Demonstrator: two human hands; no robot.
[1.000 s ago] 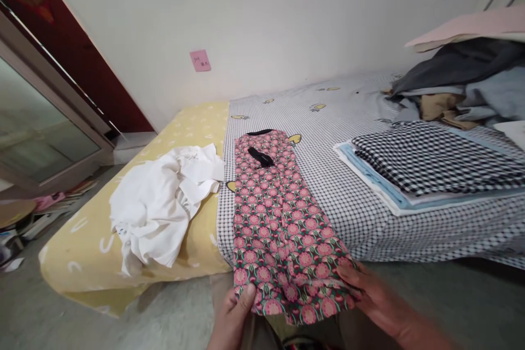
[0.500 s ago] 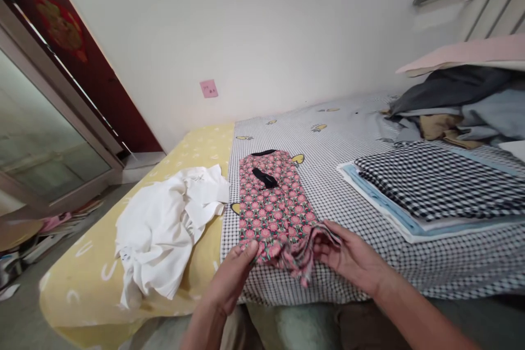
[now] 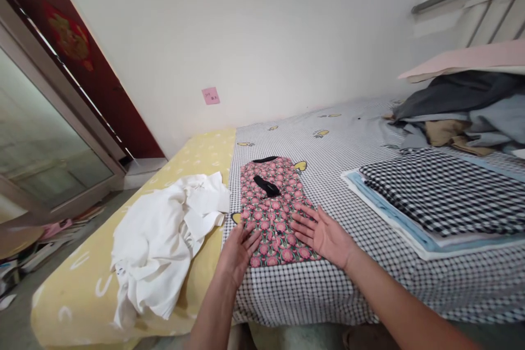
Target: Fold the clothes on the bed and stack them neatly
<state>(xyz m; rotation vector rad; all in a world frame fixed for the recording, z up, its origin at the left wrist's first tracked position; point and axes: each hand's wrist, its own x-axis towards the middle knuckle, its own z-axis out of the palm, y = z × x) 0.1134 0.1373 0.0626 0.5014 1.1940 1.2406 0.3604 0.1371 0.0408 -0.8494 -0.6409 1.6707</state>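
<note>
A pink floral garment [image 3: 273, 221] with a black neckband and a black cuff on top lies folded into a long rectangle on the bed. My left hand [image 3: 240, 249] is at its lower left edge, fingers apart and resting against the cloth. Over the lower right edge, my right hand [image 3: 322, 232] is spread with its palm turned inward. Neither hand grips the fabric. To the left, a crumpled white garment [image 3: 168, 240] lies on the yellow part of the bedding.
A stack of folded clothes with a black-and-white checked one [image 3: 447, 188] on top lies at the right. Behind it is a heap of dark and grey clothes [image 3: 463, 95]. The bed's checked sheet [image 3: 299, 295] drops over the front edge. A wall [image 3: 266, 38] stands behind.
Both hands have let go of the floral garment's lower end. The bunched hem now lies flat, folded up into a straight edge, and my right hand has moved up and slightly left.
</note>
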